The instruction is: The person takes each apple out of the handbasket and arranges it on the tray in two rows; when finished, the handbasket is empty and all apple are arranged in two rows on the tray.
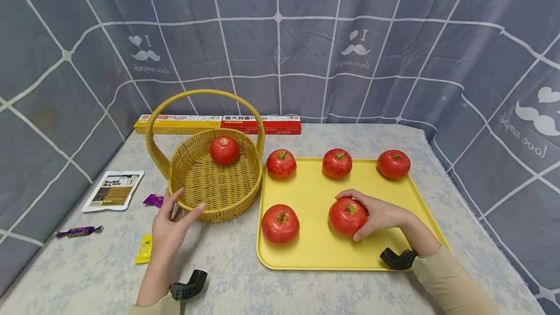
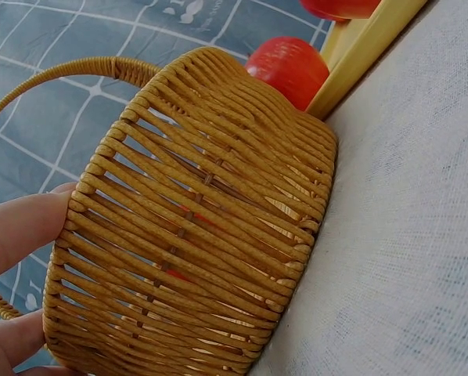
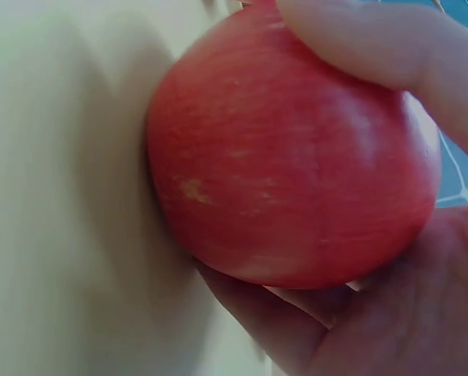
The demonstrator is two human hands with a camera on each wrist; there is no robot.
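My right hand [image 1: 378, 214] grips a red apple [image 1: 348, 217], thumb on its near side and fingers curved round the far side. In the right wrist view that apple [image 3: 297, 157] sits low against the yellow surface, fingers partly beneath it. My left hand [image 1: 168, 230] holds the near-left rim of a woven basket [image 1: 218, 214] with thumb and fingers. Seen from the left wrist, the basket's wickerwork side [image 2: 187, 227] stands upright on the cloth. One apple [image 1: 224, 150] lies inside the basket. Several more apples, such as one at the front left [image 1: 280, 224], rest on the yellow tray [image 1: 306, 262].
Two pasta boxes, one yellow [image 1: 175, 125] and one red [image 1: 280, 125], lie behind the basket. To the left are a white-edged packet [image 1: 113, 190], a purple-wrapped candy [image 1: 79, 231], a small purple packet [image 1: 154, 200] and a yellow packet [image 1: 144, 249]. A grey curtain [image 1: 302, 52] surrounds the table.
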